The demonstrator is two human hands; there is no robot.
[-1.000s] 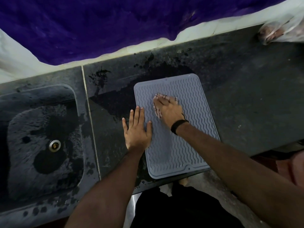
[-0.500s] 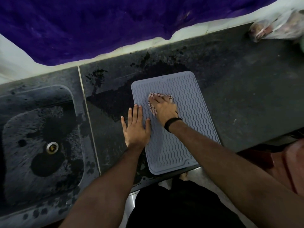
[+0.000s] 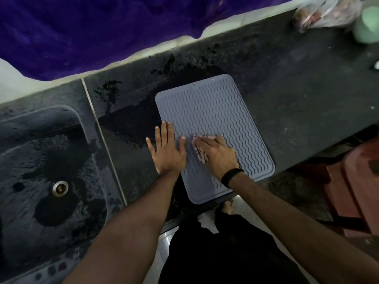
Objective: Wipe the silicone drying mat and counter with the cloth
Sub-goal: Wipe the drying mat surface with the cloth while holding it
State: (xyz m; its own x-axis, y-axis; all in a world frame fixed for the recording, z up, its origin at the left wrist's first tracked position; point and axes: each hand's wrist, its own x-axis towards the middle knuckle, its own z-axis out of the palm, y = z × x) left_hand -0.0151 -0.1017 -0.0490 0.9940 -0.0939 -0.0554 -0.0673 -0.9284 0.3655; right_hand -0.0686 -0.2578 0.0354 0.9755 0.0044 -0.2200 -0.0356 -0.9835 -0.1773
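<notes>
A person is looking down at a grey silicone drying mat (image 3: 213,119) with wavy ridges, lying flat on a dark stone bench (image 3: 297,83). The mat's near edge is hanging slightly past the bench's front edge.

The left hand (image 3: 167,152) is lying open and flat, fingers straight, across the mat's left edge, partly on the mat and partly on the bench beside it. It is probably pinning the mat so the rubbing does not slide it.

The right hand (image 3: 217,153) is pressing a small checked cloth (image 3: 200,153) against the mat's near-left part, just right of the left hand. Only a strip of cloth is showing beyond the fingers, which are lying over it fairly flat; whether they are curling into the cloth I cannot tell. A black band is circling that wrist.

Dark wet patches are spreading over the bench to the left of the mat and beyond its far edge, so the bench probably remains to be wiped. Further left of the mat a sink (image 3: 41,128) with a metal drain (image 3: 60,187) is sunk into the bench. Well to the mat's far right a plastic bag (image 3: 326,13) and a pale green container (image 3: 367,23) are standing.
</notes>
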